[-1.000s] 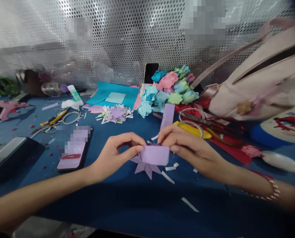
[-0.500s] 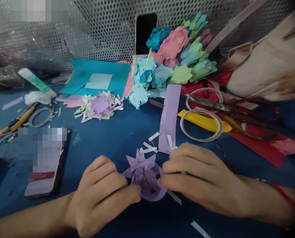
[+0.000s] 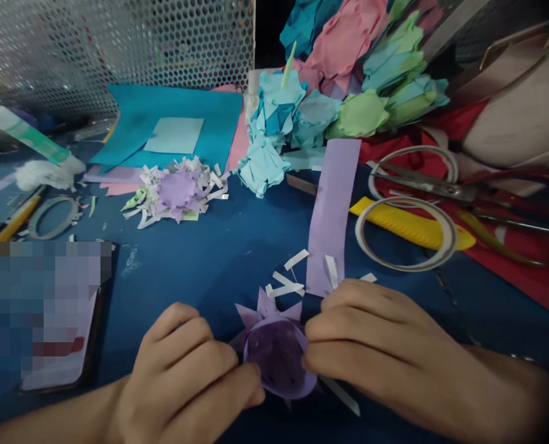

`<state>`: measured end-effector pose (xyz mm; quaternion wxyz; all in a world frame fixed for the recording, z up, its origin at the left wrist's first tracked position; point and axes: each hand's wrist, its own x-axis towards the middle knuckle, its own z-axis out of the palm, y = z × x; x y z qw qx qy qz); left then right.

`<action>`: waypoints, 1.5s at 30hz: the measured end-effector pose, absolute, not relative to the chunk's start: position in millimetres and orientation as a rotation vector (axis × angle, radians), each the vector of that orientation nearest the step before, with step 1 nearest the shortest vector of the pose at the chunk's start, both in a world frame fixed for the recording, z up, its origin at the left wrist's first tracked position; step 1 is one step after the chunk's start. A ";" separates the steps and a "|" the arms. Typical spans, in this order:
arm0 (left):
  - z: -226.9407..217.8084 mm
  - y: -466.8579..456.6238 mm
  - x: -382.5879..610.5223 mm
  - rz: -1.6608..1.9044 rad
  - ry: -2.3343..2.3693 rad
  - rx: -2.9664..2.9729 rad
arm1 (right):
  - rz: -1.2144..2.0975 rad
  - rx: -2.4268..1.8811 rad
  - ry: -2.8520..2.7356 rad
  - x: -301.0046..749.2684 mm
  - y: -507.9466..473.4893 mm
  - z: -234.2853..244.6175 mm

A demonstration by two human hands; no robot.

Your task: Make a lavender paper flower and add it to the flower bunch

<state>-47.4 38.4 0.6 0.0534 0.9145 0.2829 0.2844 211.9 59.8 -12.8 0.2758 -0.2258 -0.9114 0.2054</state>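
Observation:
Both my hands pinch a small purple paper flower [image 3: 278, 357] low in the middle of the view, just above the blue table [image 3: 219, 246]. My left hand [image 3: 186, 376] grips its left rim with fingers curled. My right hand [image 3: 376, 351] grips its right rim, fingers pressed together. The paper is rolled into a ring with pointed petals sticking out behind it. A long purple paper strip [image 3: 332, 216] lies just beyond my right hand, with several small white paper slivers [image 3: 288, 280] beside it.
A phone [image 3: 52, 314] lies at the left. Behind are a shredded purple paper flower [image 3: 177, 191], teal paper sheets [image 3: 172, 123], a heap of coloured paper flowers [image 3: 329, 92], a tape ring [image 3: 406, 234] over a yellow cutter [image 3: 408, 225], scissors [image 3: 463, 191], and a perforated metal screen [image 3: 117, 49].
The flat purple piece held up a second ago is now rolled into a ring over the star-shaped petals. Both hands came down and closer to me, and the view tilted downward.

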 end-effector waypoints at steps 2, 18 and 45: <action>4.1 41.0 -47.1 0.804 0.839 2.773 | 0.562 -0.608 -2.452 211.5 60.2 -14.0; -2.7 42.7 -46.2 0.770 0.807 2.703 | 0.491 -0.618 -2.487 208.8 60.3 -19.8; -10.1 35.7 -42.8 0.815 1.019 2.839 | 0.695 -0.957 -2.311 210.0 65.4 -20.7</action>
